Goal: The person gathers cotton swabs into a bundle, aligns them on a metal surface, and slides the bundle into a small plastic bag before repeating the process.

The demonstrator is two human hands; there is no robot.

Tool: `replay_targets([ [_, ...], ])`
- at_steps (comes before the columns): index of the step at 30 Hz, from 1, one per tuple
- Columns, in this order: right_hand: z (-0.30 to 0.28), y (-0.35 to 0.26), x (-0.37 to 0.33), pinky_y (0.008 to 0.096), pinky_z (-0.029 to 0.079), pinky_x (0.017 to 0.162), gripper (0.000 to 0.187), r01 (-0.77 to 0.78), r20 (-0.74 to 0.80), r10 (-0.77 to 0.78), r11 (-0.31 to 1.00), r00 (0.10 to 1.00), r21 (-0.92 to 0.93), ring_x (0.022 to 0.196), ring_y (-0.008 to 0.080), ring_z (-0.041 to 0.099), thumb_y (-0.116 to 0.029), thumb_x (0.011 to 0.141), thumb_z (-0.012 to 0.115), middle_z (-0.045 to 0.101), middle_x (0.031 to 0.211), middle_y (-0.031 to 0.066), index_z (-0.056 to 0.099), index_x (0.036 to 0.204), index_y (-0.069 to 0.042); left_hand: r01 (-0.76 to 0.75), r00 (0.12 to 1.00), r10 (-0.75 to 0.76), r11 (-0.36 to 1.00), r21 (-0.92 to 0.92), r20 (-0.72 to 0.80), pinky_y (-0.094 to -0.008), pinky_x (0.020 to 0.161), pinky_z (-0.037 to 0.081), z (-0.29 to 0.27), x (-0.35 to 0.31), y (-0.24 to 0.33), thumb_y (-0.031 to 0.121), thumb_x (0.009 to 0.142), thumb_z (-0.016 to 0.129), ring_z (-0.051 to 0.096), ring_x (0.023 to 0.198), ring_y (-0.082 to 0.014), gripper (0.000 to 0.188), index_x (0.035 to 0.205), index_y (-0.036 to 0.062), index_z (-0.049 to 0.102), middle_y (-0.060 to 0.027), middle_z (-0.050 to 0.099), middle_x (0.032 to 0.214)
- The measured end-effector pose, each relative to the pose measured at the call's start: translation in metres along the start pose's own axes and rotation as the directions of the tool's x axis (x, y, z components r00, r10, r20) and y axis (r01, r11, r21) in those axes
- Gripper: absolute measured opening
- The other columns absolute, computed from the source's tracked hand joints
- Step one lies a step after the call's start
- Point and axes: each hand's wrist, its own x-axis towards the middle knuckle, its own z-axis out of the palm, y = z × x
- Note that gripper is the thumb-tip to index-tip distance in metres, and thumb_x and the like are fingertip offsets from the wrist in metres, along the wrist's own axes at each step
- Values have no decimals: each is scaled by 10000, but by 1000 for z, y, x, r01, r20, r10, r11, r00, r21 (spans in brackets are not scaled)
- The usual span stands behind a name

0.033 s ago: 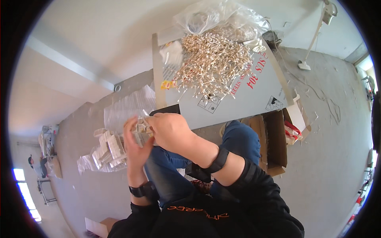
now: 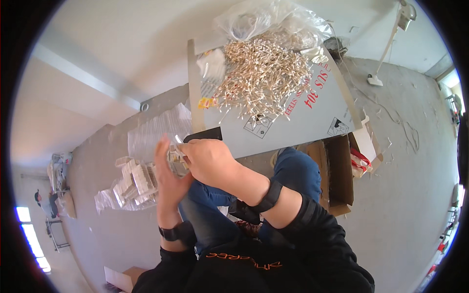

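A small clear plastic box (image 2: 173,155) with pale contents is between my hands, left of the table's near corner. My right hand (image 2: 209,157) is closed on its right side, knuckles up, hiding much of it. Against the other side stands my left hand (image 2: 169,183), its slightly blurred fingers stretched upward and its thumb close to the box. A large loose heap of cotton swabs (image 2: 266,73) covers the far part of the table (image 2: 229,139). Below and left of my hands, several filled clear boxes (image 2: 139,180) are stacked on plastic wrapping.
A clear plastic bag (image 2: 268,19) lies behind the heap. Striped plastic packaging (image 2: 159,128) is on the floor left of the table. An open cardboard box (image 2: 337,171) stands by my right knee. A cable (image 2: 386,110) and a stick vacuum (image 2: 391,46) are at the far right.
My left hand's fingers have straightened from around the plastic box and now point up beside it. My right hand stays in nearly the same place.
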Motion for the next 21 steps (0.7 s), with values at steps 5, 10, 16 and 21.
replay_targets([
  [5, 4, -5, -1, 458, 509, 670, 73, 28, 105, -25, 999, 994, -22, 784, 337, 634, -97, 777, 591, 642, 772, 137, 601, 819, -39, -163, 982, 154, 983, 82, 112, -517, 1093, 300, 17, -5, -25, 82, 754, 682, 502, 1201, -340, 498, 1204, 66, 470, -100, 567, 1179],
  [10, 12, 0, -5, 452, 520, 678, 82, 18, 138, -1, 993, 990, -120, 788, 347, 642, -83, 765, 584, 647, 768, 144, 606, 820, -26, -145, 982, 155, 985, -98, 110, -528, 1074, 320, 32, -17, -48, 86, 718, 706, 550, 1119, -331, 481, 1154, 69, 504, -96, 593, 1103],
  [16, 0, -3, -6, 410, 546, 688, 124, -45, 337, 172, 934, 926, -355, 812, 308, 671, -80, 751, 604, 665, 806, 147, 639, 862, -38, -122, 970, 157, 975, -186, 188, -515, 1050, 352, 42, -19, -47, 75, 669, 740, 574, 1069, -308, 434, 1058, 68, 546, -88, 597, 1046],
  [21, -3, 2, -9, 372, 540, 661, 119, -11, 316, 169, 895, 934, -447, 796, 282, 663, -95, 778, 622, 647, 833, 94, 626, 894, -70, 51, 977, 32, 925, -377, 211, -467, 1022, 376, 65, -34, -79, 90, 668, 770, 578, 1068, -301, 455, 1067, 76, 553, -86, 604, 1048],
])
